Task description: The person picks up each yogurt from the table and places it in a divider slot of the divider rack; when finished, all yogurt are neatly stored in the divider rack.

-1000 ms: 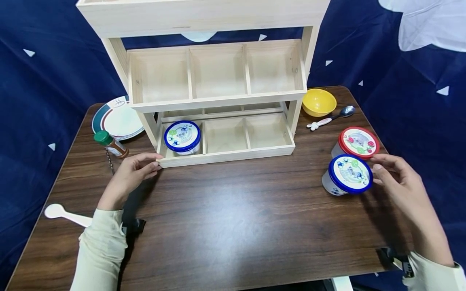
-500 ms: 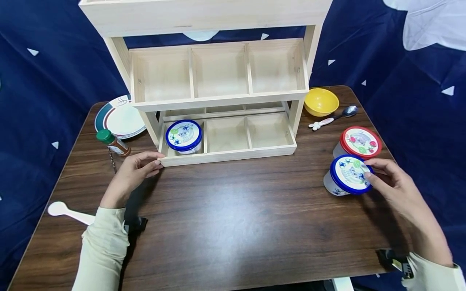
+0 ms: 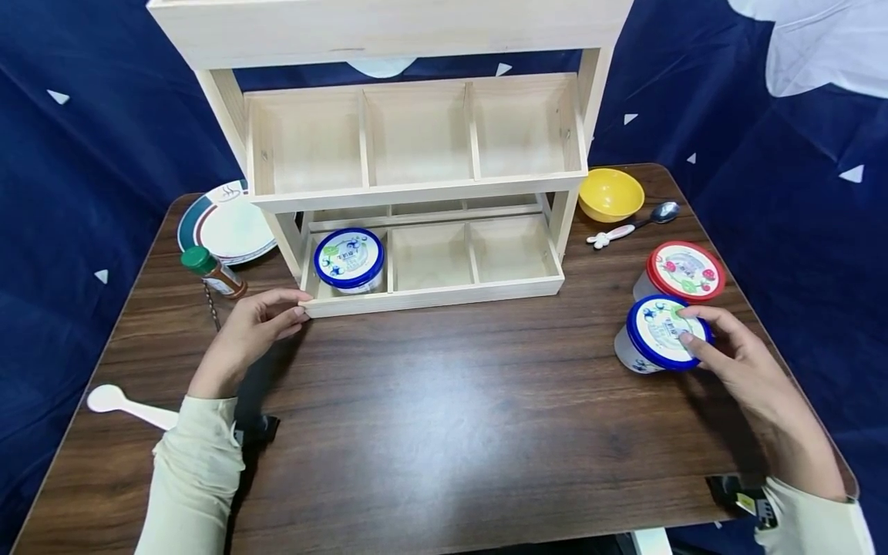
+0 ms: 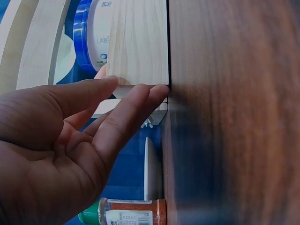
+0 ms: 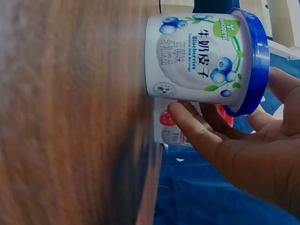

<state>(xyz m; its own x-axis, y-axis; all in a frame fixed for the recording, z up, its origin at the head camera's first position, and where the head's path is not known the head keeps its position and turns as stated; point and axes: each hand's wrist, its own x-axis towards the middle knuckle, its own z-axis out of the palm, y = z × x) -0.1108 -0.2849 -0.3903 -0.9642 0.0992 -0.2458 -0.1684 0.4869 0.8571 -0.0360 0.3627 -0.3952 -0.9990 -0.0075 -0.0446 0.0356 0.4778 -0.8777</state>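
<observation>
My left hand [image 3: 246, 335] holds the front left corner of the lower tray of a pale wooden rack [image 3: 430, 294], its thumb tip against the front board [image 4: 140, 42]. One blue-lidded tub [image 3: 349, 258] sits in that tray's left compartment. On the right, my right hand [image 3: 752, 378] is at a second blue-lidded tub [image 5: 197, 61], labelled with blueberries and standing upright on the table. Its thumb and index finger reach over the lid, while the other fingers extend loosely along the side. Right behind it stands a red-lidded tub [image 3: 687, 270] with strawberry pictures.
A yellow bowl [image 3: 610, 194] and a spoon [image 3: 634, 225] lie right of the rack. On the left are stacked plates [image 3: 232, 227], a green-capped spice jar [image 3: 213, 271] and a white spoon [image 3: 132, 405]. The rack's middle tray [image 3: 416, 186] overhangs the lower one.
My right hand has moved left, from beside the blue-lidded tub to over its lid. The left hand stays at the tray corner.
</observation>
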